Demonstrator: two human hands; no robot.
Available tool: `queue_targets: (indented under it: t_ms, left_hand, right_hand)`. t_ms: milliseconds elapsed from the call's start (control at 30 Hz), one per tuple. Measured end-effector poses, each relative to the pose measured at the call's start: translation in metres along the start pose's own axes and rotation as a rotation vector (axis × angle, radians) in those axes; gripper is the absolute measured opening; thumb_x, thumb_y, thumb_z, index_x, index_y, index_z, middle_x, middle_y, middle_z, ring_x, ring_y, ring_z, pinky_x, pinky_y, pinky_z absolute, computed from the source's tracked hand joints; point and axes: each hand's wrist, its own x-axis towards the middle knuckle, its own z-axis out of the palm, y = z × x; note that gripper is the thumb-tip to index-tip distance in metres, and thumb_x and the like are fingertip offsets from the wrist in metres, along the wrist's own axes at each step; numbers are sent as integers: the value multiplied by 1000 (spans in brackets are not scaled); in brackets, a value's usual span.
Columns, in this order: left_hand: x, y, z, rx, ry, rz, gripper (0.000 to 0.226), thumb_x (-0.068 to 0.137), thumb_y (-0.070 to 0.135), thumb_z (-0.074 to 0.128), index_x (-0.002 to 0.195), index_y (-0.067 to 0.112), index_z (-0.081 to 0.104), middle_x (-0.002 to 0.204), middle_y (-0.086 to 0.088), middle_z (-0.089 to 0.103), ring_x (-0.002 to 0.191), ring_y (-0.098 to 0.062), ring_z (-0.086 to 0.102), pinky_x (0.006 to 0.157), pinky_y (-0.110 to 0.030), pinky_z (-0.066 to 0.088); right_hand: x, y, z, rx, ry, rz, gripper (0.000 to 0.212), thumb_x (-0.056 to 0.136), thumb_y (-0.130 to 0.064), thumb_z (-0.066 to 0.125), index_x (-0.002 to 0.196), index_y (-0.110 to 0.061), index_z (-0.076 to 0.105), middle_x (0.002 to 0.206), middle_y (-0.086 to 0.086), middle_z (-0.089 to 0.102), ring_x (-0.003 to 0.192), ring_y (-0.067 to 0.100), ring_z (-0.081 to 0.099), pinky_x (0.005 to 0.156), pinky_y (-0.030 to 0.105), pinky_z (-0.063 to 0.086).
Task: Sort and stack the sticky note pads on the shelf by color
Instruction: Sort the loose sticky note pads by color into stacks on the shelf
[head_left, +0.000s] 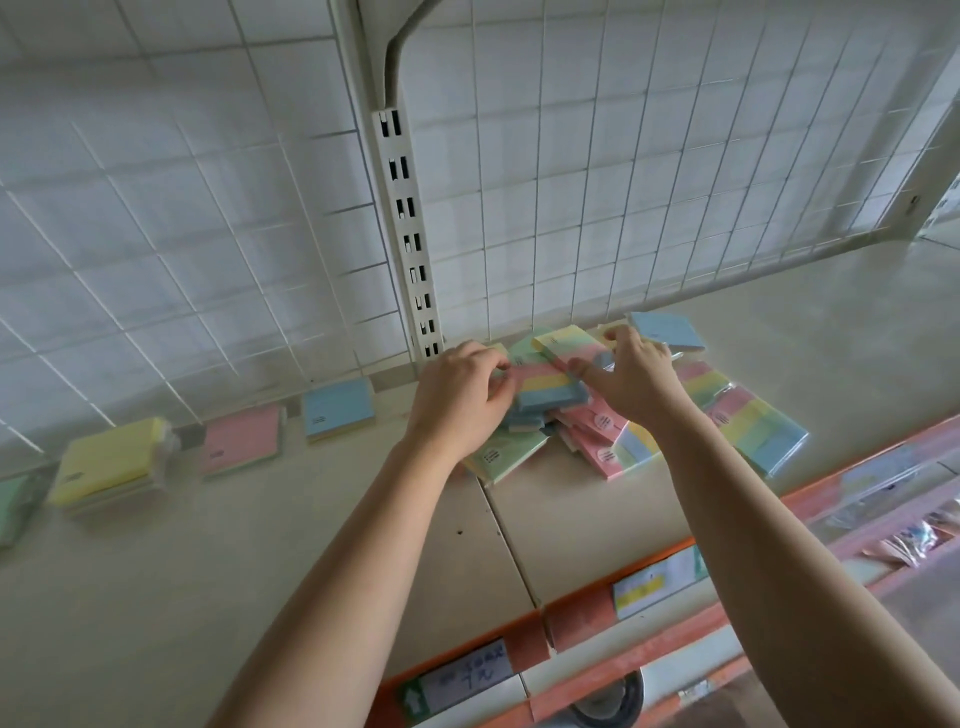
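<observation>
One wide-angle camera on the person's head looks forward and down along both bare forearms at the shelf (291, 519). It is close enough that the left hand (457, 389) and right hand (636, 384), both gripping a striped pad (545, 382), sit mid-frame. The wire grid (597, 182) backing fills the far upper half; the shelf's orange front rail (579, 621) cuts the near right corner aslant.

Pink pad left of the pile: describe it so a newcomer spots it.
From the slotted white upright on the back wall, go left along the shelf. Past the lone blue pad lies the pink pad, before the yellow stack. It is the only pink pad outside the heap.
</observation>
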Motion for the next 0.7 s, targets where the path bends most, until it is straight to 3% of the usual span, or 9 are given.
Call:
queue_targets:
  t_ms: [133, 233, 300, 400, 533, 700]
  left_hand:
    - [4, 2, 7, -9, -59, -16, 41, 89, 41, 58, 118, 12, 62, 115, -4, 61, 103, -23, 58, 88, -37, 47]
    - [9, 6, 9, 5, -121, -21, 53, 87, 47, 60, 126, 11, 56, 125, -5, 56, 112, -23, 54, 94, -34, 43]
    - [13, 7, 9, 18, -148, -13, 58, 85, 48, 61, 129, 11, 53, 130, -4, 54, 116, -24, 53, 96, -35, 42]
    - [21, 7, 8, 17, -186, -12, 66, 83, 50, 64, 135, 12, 48, 137, -2, 50, 121, -22, 50, 99, -33, 40]
    - [26, 8, 6, -4, -260, -20, 67, 80, 50, 68, 134, 14, 51, 131, -2, 56, 115, -22, 55, 93, -31, 42]
    - [27, 8, 9, 40, -252, -22, 72, 73, 54, 72, 132, 18, 52, 121, -4, 56, 114, -25, 48, 94, -36, 38]
  right_hand:
    - [-4, 0, -8, 264, 32, 63, 84, 71, -43, 77, 134, -6, 36, 129, 13, 46, 119, 29, 44, 99, 38, 39]
    - [-7, 4, -10, 382, 62, 74, 73, 61, -42, 83, 123, -16, 52, 114, 7, 58, 100, 26, 58, 88, 45, 51]
    - [-9, 7, -12, 407, 114, 46, 57, 63, -36, 82, 113, -19, 60, 101, 3, 63, 90, 23, 60, 80, 42, 54]
    - [-12, 7, -19, 500, 204, 27, 30, 73, -13, 73, 99, -22, 60, 84, -10, 59, 77, 14, 55, 63, 24, 46]
    - [-16, 7, -23, 494, 279, 27, 25, 83, -5, 56, 103, -20, 56, 87, -7, 59, 69, 4, 51, 50, 16, 40]
    - [-25, 9, -24, 500, 321, 22, 27, 85, -2, 53, 108, -13, 58, 89, -2, 57, 66, -2, 48, 41, 4, 34]
